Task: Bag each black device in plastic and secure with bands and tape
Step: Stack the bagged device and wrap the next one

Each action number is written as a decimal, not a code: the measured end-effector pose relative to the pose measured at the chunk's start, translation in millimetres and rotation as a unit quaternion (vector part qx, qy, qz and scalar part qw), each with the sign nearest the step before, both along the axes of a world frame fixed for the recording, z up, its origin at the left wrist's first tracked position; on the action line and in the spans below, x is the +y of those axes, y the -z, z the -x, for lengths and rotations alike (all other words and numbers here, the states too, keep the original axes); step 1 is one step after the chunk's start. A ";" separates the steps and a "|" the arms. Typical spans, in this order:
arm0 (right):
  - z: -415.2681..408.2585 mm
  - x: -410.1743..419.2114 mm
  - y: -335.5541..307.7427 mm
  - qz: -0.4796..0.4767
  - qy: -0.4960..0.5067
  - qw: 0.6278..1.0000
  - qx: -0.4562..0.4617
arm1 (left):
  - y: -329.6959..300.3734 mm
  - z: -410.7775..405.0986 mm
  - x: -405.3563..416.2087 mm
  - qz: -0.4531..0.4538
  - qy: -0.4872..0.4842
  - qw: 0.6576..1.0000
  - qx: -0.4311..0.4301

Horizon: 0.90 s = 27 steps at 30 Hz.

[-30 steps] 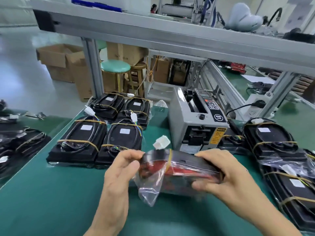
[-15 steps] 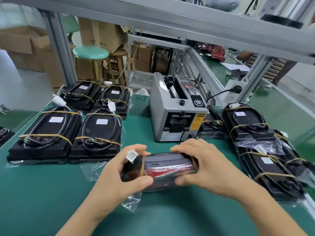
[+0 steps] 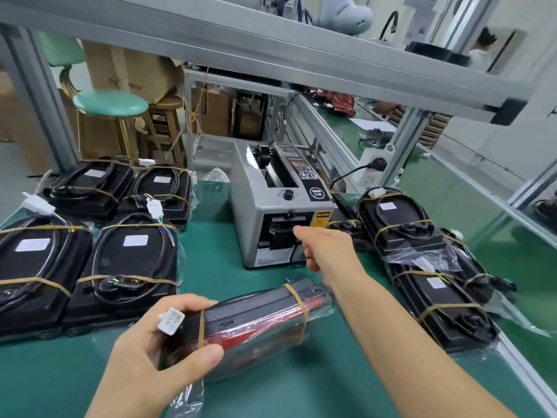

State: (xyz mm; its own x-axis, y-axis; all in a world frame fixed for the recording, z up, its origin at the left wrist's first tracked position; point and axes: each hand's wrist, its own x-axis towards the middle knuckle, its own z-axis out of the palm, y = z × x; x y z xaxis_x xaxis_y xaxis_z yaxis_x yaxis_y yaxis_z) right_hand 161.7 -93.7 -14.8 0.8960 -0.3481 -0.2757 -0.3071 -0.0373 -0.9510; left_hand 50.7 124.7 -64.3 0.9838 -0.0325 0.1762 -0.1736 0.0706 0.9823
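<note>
On the green tabletop (image 3: 271,387), the left hand (image 3: 156,351) grips the bagged, banded black device (image 3: 256,315). The right hand (image 3: 325,248) reaches to the tape dispenser (image 3: 280,212), fingers loosely curled, empty. Best pull the strip off squarely while keeping the bag's loose end folded flat.

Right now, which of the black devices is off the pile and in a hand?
The bagged device held on edge by the left hand; all the others lie flat on the green mat.
</note>
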 end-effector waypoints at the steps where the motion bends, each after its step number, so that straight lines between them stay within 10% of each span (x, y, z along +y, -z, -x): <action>1: -2.3 2.4 -0.3 -0.004 0.009 1.000 0.006 | 0.4 0.7 0.2 0.000 -0.002 1.000 0.001; 20: 9.4 -8.8 -23.8 -0.242 0.003 0.970 0.001 | 1.3 8.8 -0.9 -0.004 -0.033 0.999 -0.002; 27: 104.0 6.5 -60.8 -0.030 -0.202 0.974 -0.097 | 0.6 16.2 -54.6 0.051 -0.139 0.989 -0.025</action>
